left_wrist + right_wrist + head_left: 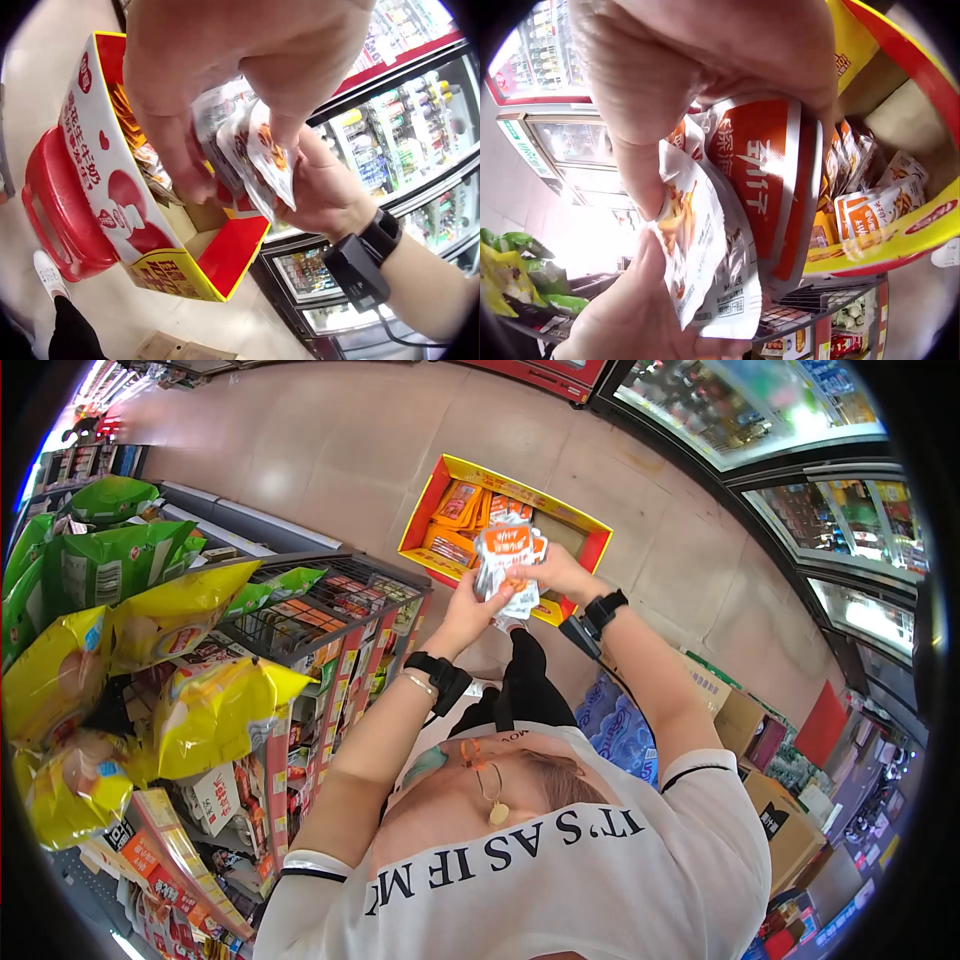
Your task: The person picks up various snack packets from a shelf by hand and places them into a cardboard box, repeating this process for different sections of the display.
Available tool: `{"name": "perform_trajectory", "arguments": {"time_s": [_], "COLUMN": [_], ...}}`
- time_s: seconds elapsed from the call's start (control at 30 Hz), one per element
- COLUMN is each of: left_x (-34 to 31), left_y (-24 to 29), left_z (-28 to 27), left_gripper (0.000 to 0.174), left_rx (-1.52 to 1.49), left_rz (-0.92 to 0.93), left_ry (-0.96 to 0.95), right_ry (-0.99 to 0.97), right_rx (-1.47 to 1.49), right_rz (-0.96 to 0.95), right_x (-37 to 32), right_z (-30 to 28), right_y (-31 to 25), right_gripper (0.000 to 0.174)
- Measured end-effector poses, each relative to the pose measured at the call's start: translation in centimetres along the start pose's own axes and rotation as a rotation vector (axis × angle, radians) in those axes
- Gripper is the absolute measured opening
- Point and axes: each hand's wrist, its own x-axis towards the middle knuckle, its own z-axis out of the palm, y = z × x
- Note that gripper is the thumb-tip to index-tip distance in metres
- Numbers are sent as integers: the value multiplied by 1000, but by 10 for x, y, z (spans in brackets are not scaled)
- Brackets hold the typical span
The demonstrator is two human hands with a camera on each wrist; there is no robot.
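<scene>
Both hands hold a fanned bunch of small orange-and-white snack packets (pixel 508 550) above an open yellow-and-red box (pixel 590 532). The left hand (pixel 470 610) grips the bunch from its lower left side, thumb on top. On the other side the right hand (pixel 556 572) pinches it between thumb and fingers. In the right wrist view, white packets (pixel 694 232) lie against orange-fronted packets (pixel 757 165), with the right hand (pixel 705 60) over them and the left hand (pixel 641 307) below. More packets (pixel 877 210) lie inside the box, orange ones (pixel 458 505) among them.
A red stool (pixel 64 202) stands under the box. Shelving with yellow snack bags (pixel 215 710) and green bags (pixel 110 565) is at the left. Glass-door coolers (pixel 740 405) line the upper right. Cardboard boxes (pixel 785 830) and blue-wrapped packs (pixel 615 730) stand near the body's right side.
</scene>
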Motion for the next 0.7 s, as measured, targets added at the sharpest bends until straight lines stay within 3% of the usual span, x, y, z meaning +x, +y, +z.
{"name": "perform_trajectory", "arguments": {"time_s": [0.03, 0.13, 0.17, 0.23, 0.5, 0.6, 0.67, 0.7], "left_x": [11, 7, 2, -7, -61, -74, -78, -79], "left_y": [-19, -33, -41, -68, -148, -156, -158, -157], "left_z": [-1, -31, -42, -62, -104, -103, -101, -100], "left_gripper": [60, 53, 40, 29, 25, 25, 25, 25], "left_rx": [-37, -122, -118, -100, -19, 12, 55, 52], "left_rz": [150, 40, 15, 25, -205, -262, -250, -247], "left_ry": [126, 51, 19, 44, 198, 203, 179, 182], "right_ry": [18, 166, 159, 261, 404, 485, 568, 502], "right_rx": [40, -19, -22, -332, -374, -425, -380, -442], "right_rz": [-14, 46, 47, 24, 92, 209, 387, 354], "right_x": [15, 49, 65, 92, 150, 154, 146, 143], "right_z": [-6, -23, -31, -48, -58, -37, -19, -18], "right_y": [4, 17, 29, 60, 109, 86, 62, 61], "right_gripper": [37, 35, 35, 36, 37, 39, 44, 52]}}
